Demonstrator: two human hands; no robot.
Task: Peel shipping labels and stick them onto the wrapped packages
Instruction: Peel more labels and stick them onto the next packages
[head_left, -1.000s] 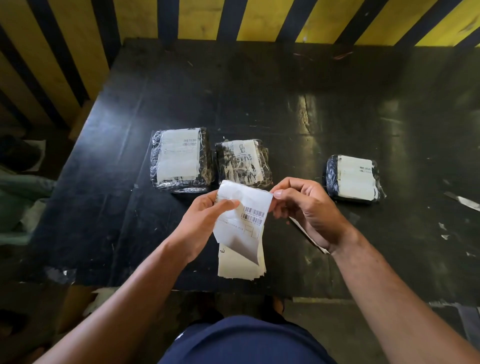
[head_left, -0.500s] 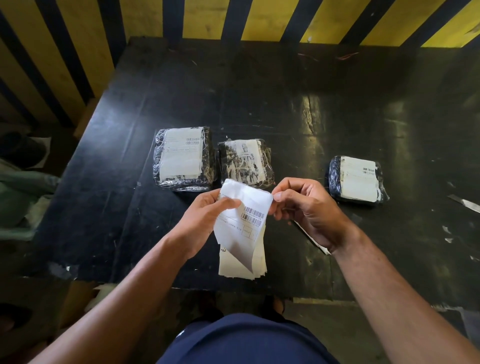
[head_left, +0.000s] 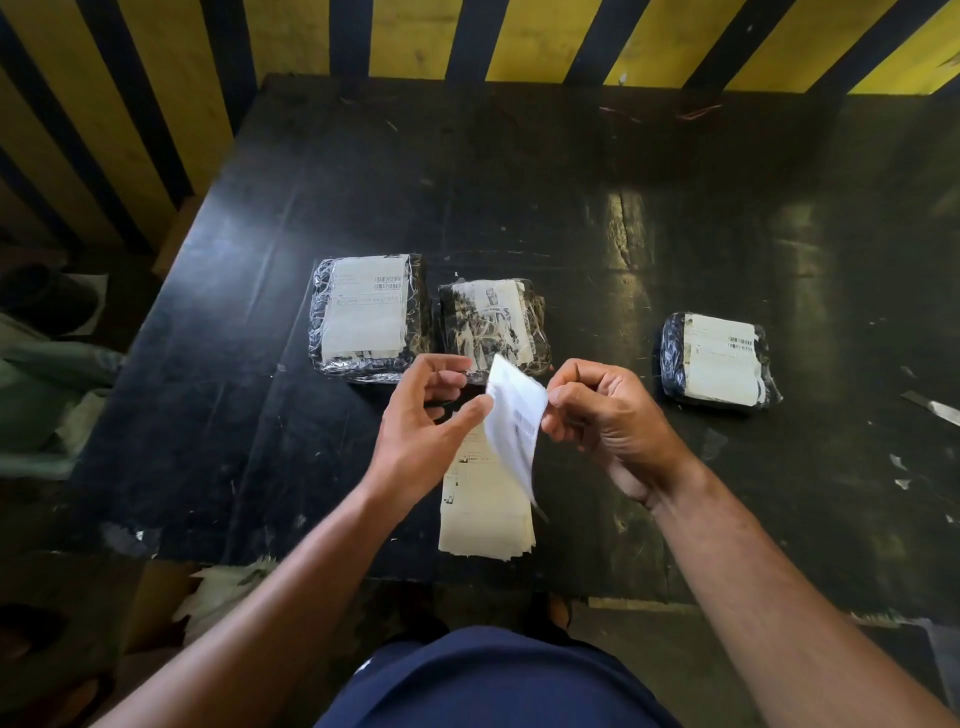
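**Q:** So what had changed at the table (head_left: 519, 208) in that last second?

**A:** Earlier the label (head_left: 514, 415) faced the camera, pinched at both top corners. Now it had turned edge-on. The right hand (head_left: 602, 421) pinched its right edge between thumb and curled fingers. The left hand (head_left: 421, 431) had loosened, fingers spread and slightly bent, with only the thumb tip touching the label's left edge.

**Q:** Where was everything else?

**A:** The stack of labels (head_left: 485, 514) lay flat near the person, just under the hands. Three wrapped packages sat further back: the left package (head_left: 366, 314) and the right package (head_left: 719, 358) already showed clean labels, while the middle package (head_left: 491, 325), just beyond the hands, showed a crumpled printed face.

**Q:** What did that mean for the job?

**A:** Probably the peel was just starting or finishing; I couldn't tell whether the backing had come away. The middle package seemed the likely target.
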